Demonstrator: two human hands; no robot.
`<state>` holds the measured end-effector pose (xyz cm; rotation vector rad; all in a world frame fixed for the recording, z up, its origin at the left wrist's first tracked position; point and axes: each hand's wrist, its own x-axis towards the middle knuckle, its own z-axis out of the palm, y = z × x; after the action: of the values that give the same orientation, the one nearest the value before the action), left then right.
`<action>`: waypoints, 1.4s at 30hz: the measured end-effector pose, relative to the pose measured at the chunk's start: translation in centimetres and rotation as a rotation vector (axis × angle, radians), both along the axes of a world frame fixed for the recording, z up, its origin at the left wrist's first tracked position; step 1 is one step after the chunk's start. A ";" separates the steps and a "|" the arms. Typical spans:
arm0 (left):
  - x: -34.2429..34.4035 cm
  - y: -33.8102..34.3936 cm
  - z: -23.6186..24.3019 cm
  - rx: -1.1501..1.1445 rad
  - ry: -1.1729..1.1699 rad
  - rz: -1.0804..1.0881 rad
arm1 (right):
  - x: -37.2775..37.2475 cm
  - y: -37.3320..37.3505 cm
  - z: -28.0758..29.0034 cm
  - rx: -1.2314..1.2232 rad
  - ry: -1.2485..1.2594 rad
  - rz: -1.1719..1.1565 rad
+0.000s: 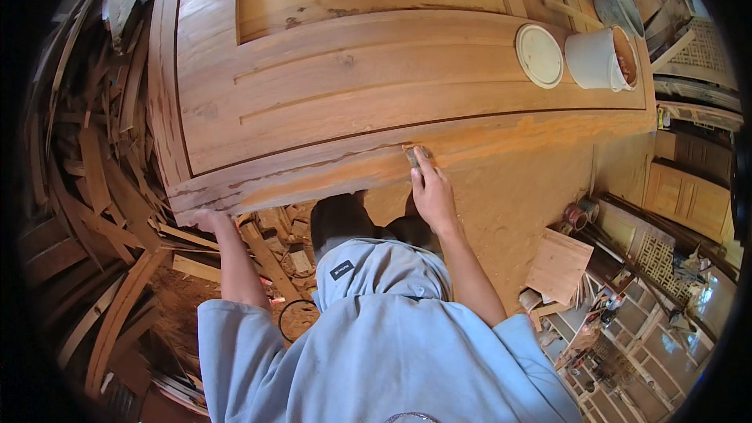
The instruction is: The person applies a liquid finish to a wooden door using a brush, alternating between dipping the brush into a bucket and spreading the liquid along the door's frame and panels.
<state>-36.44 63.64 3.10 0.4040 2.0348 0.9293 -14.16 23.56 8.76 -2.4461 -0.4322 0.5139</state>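
Observation:
A large panelled wooden door (313,110) lies in front of me. An orange-brown smear (470,145) runs along its near edge, with a dark, uneven streak on the left part. My right hand (431,192) pinches a small greyish pad (413,157) against this edge, near the middle. Whether the pad is cloth or something stiffer cannot be made out. At the door's near left corner, my left hand (210,220) grips the edge, its fingers partly hidden. On the far right of the door, a white bucket (589,60) with reddish-brown contents stands beside a round white lid (540,56).
Scrap boards (94,172) are heaped along the left, and offcuts (294,247) litter the ground by my legs. A grey bucket (617,8) sits behind the white one. To the right are cans (576,216), a wooden panel (558,266) and lattice frames (627,352).

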 end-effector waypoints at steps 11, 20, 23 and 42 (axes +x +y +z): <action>-1.3 1.9 -2.0 -0.059 0.175 0.087 | -0.1 2.6 2.4 -0.243 0.103 0.010; -1.2 1.7 -2.2 -0.083 0.222 0.120 | -2.6 3.6 0.2 -0.170 -0.001 -0.023; -1.0 1.8 -2.5 -0.055 0.244 0.122 | -2.4 4.9 -0.6 -0.151 -0.037 -0.076; -2.0 3.1 -3.6 -0.080 0.205 0.179 | -5.0 7.0 -1.5 -0.149 -0.025 -0.022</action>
<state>-38.39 66.69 -0.50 0.2863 2.3173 0.9410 -19.15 30.53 7.28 -2.5993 -0.3891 0.5238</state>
